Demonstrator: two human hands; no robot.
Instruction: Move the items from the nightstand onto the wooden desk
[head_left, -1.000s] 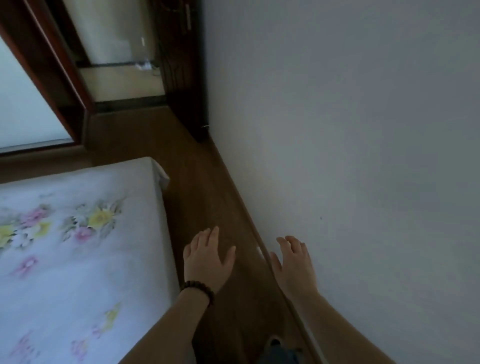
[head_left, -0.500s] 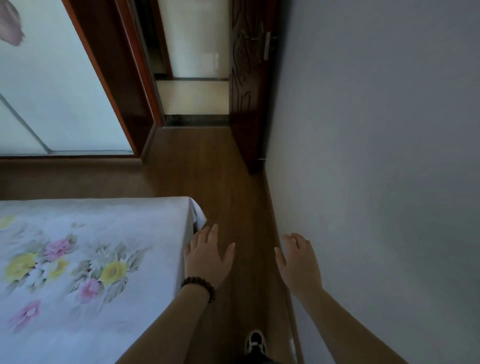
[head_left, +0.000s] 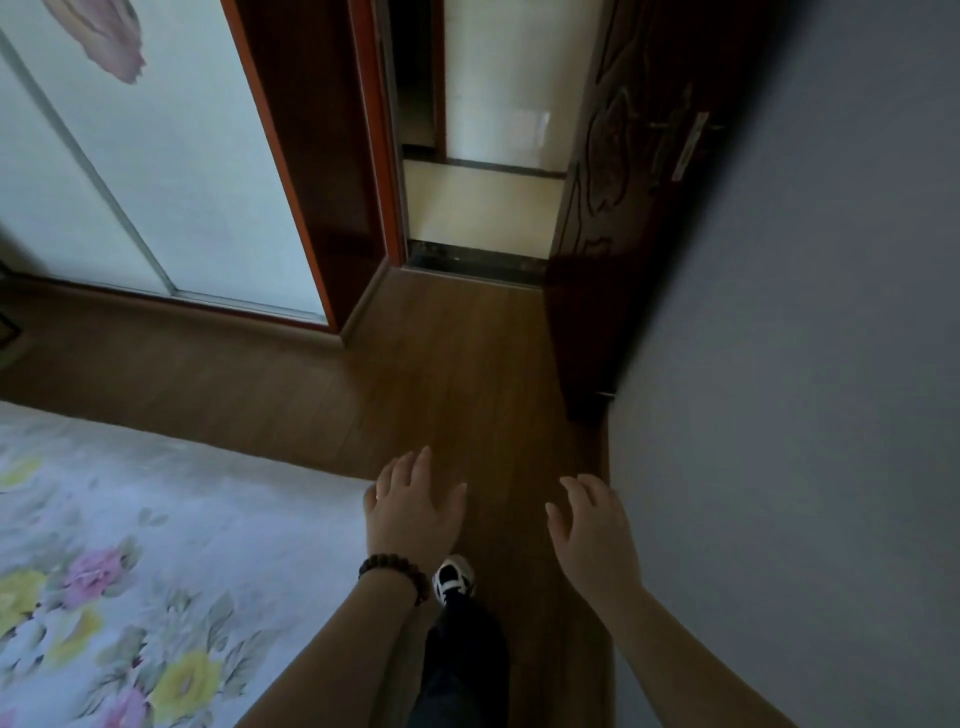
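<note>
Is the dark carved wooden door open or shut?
Open. The dark carved wooden door is swung back against the grey wall, and the pale hallway floor shows through the doorway.

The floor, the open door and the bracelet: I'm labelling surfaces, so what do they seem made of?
Floor: wood or wood-look laminate, brown planks with grain, slight sheen.
Door: dark glossy wood, apparently carved relief.
Bracelet: round dark beads on the left wrist, possibly wood; unclear.

Left hand (head_left: 410, 512) and right hand (head_left: 592, 530) hover empty above floor (head_left: 457, 374).
</note>
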